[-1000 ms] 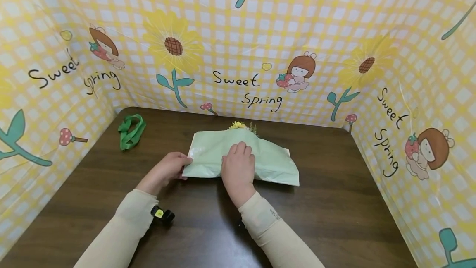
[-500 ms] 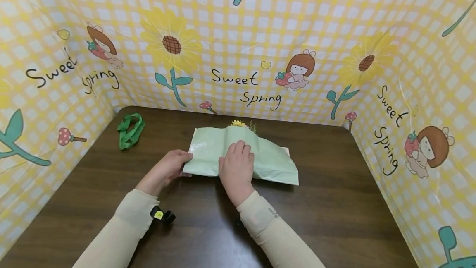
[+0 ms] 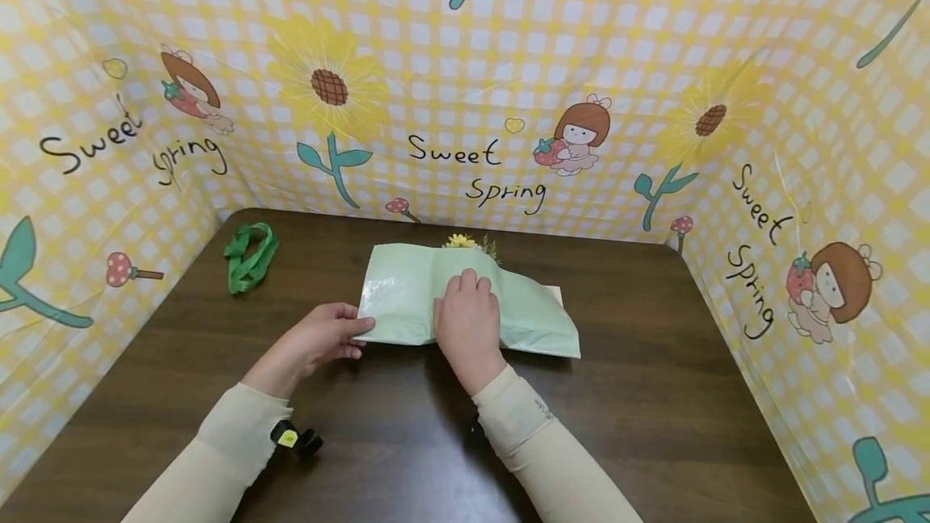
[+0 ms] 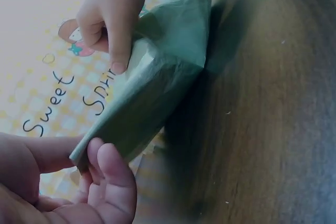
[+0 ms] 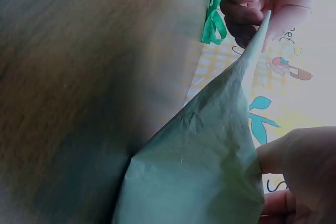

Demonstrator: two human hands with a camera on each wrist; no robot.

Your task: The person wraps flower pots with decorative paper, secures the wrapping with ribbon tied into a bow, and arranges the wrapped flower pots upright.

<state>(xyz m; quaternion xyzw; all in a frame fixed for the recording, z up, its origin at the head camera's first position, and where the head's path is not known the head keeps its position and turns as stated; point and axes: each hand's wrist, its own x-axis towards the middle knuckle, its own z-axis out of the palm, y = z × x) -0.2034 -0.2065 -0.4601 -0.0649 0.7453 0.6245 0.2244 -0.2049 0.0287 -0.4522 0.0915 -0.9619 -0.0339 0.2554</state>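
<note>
A sheet of pale green wrapping paper [image 3: 398, 290] lies folded around a small bunch of flowers [image 3: 461, 241], whose yellow blooms and greenery peek out past its far edge. My left hand [image 3: 325, 336] pinches the paper's near left corner, thumb on top and fingers below; the left wrist view shows this corner raised from the table. Over the middle of the wrap, my right hand [image 3: 468, 328] grips the gathered paper with bent fingers. The right wrist view shows creased paper [image 5: 194, 145] stretched between both hands. The stems are hidden inside.
A loosely coiled green ribbon [image 3: 250, 258] lies at the back left of the dark wooden table [image 3: 639, 394]. Yellow checked cloth [image 3: 436, 87] with printed flowers and lettering walls in the back and both sides.
My left hand has shifted slightly left and drawn the left flap of paper outward, with its fingers spread further beneath the corner. My right hand stays at the middle of the wrap.
</note>
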